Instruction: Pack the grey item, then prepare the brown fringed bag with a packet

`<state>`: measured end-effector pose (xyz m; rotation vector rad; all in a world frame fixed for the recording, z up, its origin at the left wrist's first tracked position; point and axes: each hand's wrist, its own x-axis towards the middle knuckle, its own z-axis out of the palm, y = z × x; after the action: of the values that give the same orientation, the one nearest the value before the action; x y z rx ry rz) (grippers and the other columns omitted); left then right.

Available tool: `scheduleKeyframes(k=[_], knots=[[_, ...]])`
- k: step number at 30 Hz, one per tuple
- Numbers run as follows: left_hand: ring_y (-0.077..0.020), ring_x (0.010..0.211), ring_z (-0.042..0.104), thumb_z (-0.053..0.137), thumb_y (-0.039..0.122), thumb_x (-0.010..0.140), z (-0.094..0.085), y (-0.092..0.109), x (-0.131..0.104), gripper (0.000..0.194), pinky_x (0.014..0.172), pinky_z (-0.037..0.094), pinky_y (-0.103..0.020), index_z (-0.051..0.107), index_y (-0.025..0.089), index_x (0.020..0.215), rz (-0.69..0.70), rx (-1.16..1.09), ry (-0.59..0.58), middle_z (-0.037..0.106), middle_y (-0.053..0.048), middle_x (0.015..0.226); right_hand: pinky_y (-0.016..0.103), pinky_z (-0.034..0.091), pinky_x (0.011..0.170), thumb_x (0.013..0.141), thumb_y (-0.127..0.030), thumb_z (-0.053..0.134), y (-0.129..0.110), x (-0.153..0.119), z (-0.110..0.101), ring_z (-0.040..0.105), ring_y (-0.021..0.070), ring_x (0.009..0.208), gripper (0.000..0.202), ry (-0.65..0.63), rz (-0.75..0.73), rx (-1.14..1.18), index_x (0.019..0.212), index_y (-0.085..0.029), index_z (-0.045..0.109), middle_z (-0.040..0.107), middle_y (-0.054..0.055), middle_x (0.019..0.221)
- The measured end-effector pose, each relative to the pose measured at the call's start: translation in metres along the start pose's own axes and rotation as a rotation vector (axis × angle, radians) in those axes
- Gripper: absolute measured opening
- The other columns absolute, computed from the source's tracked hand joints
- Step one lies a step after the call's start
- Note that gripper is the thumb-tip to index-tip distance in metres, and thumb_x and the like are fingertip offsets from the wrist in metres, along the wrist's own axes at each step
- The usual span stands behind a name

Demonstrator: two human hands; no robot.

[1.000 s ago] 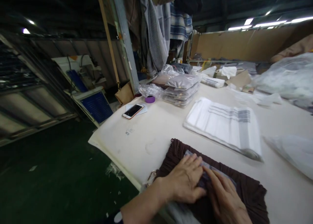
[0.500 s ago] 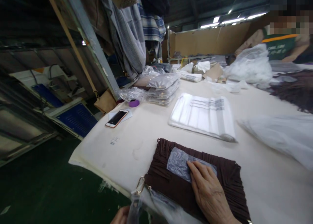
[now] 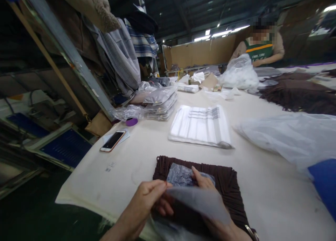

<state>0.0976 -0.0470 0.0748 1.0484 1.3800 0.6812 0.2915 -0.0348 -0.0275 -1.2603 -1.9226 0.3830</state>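
A dark brown fringed bag (image 3: 228,185) lies flat at the table's near edge, with a crinkled grey plastic packet (image 3: 178,174) on it. My left hand (image 3: 149,199) pinches the edge of a translucent plastic sheet (image 3: 196,202) raised over the bag's near part. My right hand (image 3: 207,185) is partly behind that sheet, its visible fingers by the packet; whether they grip anything is hidden. A metal ring (image 3: 251,232) shows at the bag's lower right corner.
On the table (image 3: 126,167) are a folded white striped cloth (image 3: 199,125), a phone (image 3: 112,141), purple tape (image 3: 131,122), stacked wrapped packages (image 3: 160,104) and plastic sheeting (image 3: 283,136). A person (image 3: 262,52) stands at the far right, near brown fringed pieces (image 3: 301,90).
My left hand has risen from the lower edge and now holds plastic over the bag. My right hand is now partly covered by it. The view has shifted right.
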Motion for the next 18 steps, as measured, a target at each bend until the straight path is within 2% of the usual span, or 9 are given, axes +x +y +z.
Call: scheduleKeyframes(k=[3, 5, 7, 8, 10, 12, 13, 16, 18], knots=[[-0.0114, 0.044, 0.056, 0.044, 0.037, 0.078, 0.02, -0.001, 0.032, 0.038, 0.044, 0.037, -0.02, 0.065, 0.014, 0.099, 0.072, 0.351, -0.038, 0.062, -0.001, 0.064, 0.043, 0.047, 0.094, 0.091, -0.023, 0.034, 0.003, 0.0, -0.012, 0.055, 0.0227, 0.113, 0.046, 0.093, 0.214, 0.114, 0.137, -0.019, 0.036, 0.06, 0.011, 0.118], [-0.0108, 0.039, 0.051, 0.039, 0.032, 0.08, 0.026, -0.006, 0.041, 0.036, 0.042, 0.036, -0.02, 0.066, 0.018, 0.099, 0.126, 0.586, -0.015, 0.058, 0.002, 0.055, 0.037, 0.052, 0.086, 0.091, -0.025, 0.035, 0.002, -0.001, -0.024, 0.059, 0.0214, 0.105, 0.047, 0.276, 0.341, 0.137, 0.138, -0.019, 0.034, 0.06, 0.011, 0.115], [-0.0129, 0.043, 0.054, 0.034, 0.031, 0.084, 0.027, -0.011, 0.043, 0.038, 0.046, 0.04, -0.022, 0.067, 0.021, 0.1, 0.178, 0.718, 0.026, 0.06, 0.001, 0.055, 0.036, 0.053, 0.083, 0.09, -0.023, 0.04, -0.003, -0.003, -0.037, 0.058, 0.0219, 0.104, 0.051, 0.469, 0.338, 0.07, 0.14, -0.021, 0.03, 0.054, 0.012, 0.121], [-0.0145, 0.048, 0.058, 0.034, 0.03, 0.084, 0.027, -0.014, 0.043, 0.038, 0.051, 0.043, -0.023, 0.067, 0.022, 0.102, 0.207, 0.765, 0.049, 0.064, 0.0, 0.06, 0.039, 0.051, 0.086, 0.088, -0.02, 0.042, -0.006, -0.003, -0.042, 0.055, 0.0235, 0.109, 0.054, 0.518, 0.263, 0.006, 0.14, -0.022, 0.03, 0.049, 0.013, 0.127], [-0.018, 0.065, 0.065, 0.035, 0.029, 0.084, 0.027, -0.019, 0.043, 0.039, 0.062, 0.047, -0.026, 0.064, 0.02, 0.108, 0.28, 0.85, 0.106, 0.07, -0.004, 0.075, 0.043, 0.047, 0.093, 0.084, -0.013, 0.045, -0.011, -0.001, -0.046, 0.049, 0.026, 0.117, 0.056, 0.439, 0.0, -0.15, 0.139, -0.023, 0.034, 0.047, 0.012, 0.131], [-0.0191, 0.071, 0.066, 0.035, 0.029, 0.084, 0.026, -0.025, 0.043, 0.042, 0.065, 0.048, -0.026, 0.059, 0.017, 0.117, 0.34, 0.903, 0.144, 0.071, -0.006, 0.079, 0.04, 0.049, 0.091, 0.082, -0.01, 0.045, -0.012, 0.003, -0.041, 0.053, 0.0246, 0.114, 0.051, 0.239, -0.249, -0.283, 0.133, -0.018, 0.044, 0.057, 0.012, 0.123], [-0.0185, 0.068, 0.065, 0.035, 0.03, 0.084, 0.024, -0.029, 0.043, 0.045, 0.062, 0.048, -0.025, 0.055, 0.016, 0.122, 0.368, 0.907, 0.146, 0.07, -0.005, 0.075, 0.037, 0.053, 0.086, 0.082, -0.01, 0.046, -0.01, 0.005, -0.035, 0.057, 0.0239, 0.109, 0.046, 0.154, -0.324, -0.334, 0.128, -0.016, 0.049, 0.062, 0.012, 0.118], [-0.015, 0.055, 0.061, 0.035, 0.035, 0.087, 0.015, -0.036, 0.042, 0.049, 0.052, 0.045, -0.021, 0.045, 0.017, 0.132, 0.419, 0.823, 0.104, 0.063, 0.001, 0.059, 0.035, 0.057, 0.077, 0.082, -0.013, 0.047, 0.0, 0.008, -0.018, 0.062, 0.0235, 0.1, 0.036, 0.074, -0.351, -0.384, 0.116, -0.012, 0.057, 0.066, 0.013, 0.111], [-0.0138, 0.053, 0.059, 0.04, 0.04, 0.087, 0.004, -0.038, 0.04, 0.045, 0.05, 0.044, -0.019, 0.049, 0.025, 0.128, 0.426, 0.733, 0.126, 0.061, 0.004, 0.057, 0.033, 0.057, 0.077, 0.08, -0.013, 0.049, 0.004, 0.009, -0.012, 0.064, 0.022, 0.096, 0.034, 0.09, -0.317, -0.341, 0.113, -0.013, 0.058, 0.067, 0.012, 0.109]])
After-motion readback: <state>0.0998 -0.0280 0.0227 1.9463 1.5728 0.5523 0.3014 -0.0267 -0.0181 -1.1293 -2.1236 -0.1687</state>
